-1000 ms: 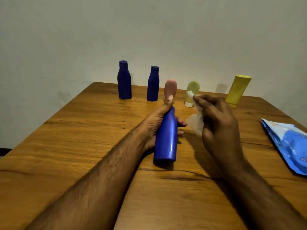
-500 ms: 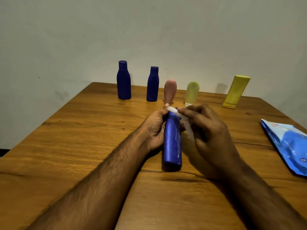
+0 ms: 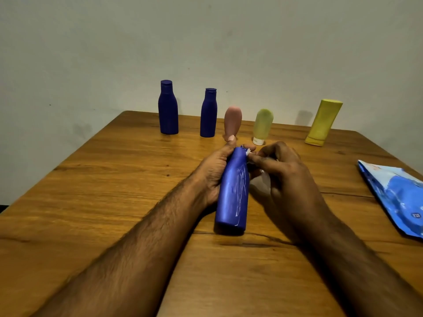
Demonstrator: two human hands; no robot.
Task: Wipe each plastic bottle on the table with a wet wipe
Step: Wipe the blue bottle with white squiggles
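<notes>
A blue plastic bottle [image 3: 232, 193] is tilted above the wooden table [image 3: 103, 191], its base nearest me, and my left hand [image 3: 215, 170] grips it from the left. My right hand [image 3: 283, 177] pinches a white wet wipe [image 3: 261, 179] against the bottle's neck and right side; most of the wipe is hidden under the fingers. Wet streaks shine on the bottle's body. Along the far edge stand two dark blue bottles [image 3: 168, 108] [image 3: 208, 113], a pink bottle [image 3: 232, 121], a light green bottle [image 3: 262, 125] and a leaning yellow bottle [image 3: 324, 122].
A blue wet-wipe pack [image 3: 398, 197] lies flat at the table's right edge. A plain pale wall [image 3: 206, 42] stands directly behind the table. The table's left edge runs diagonally toward me.
My right hand brought the wipe from mid-air onto the blue bottle and rubbed it toward the neck. My left hand turned the bottle slightly, and wet streaks now show on it.
</notes>
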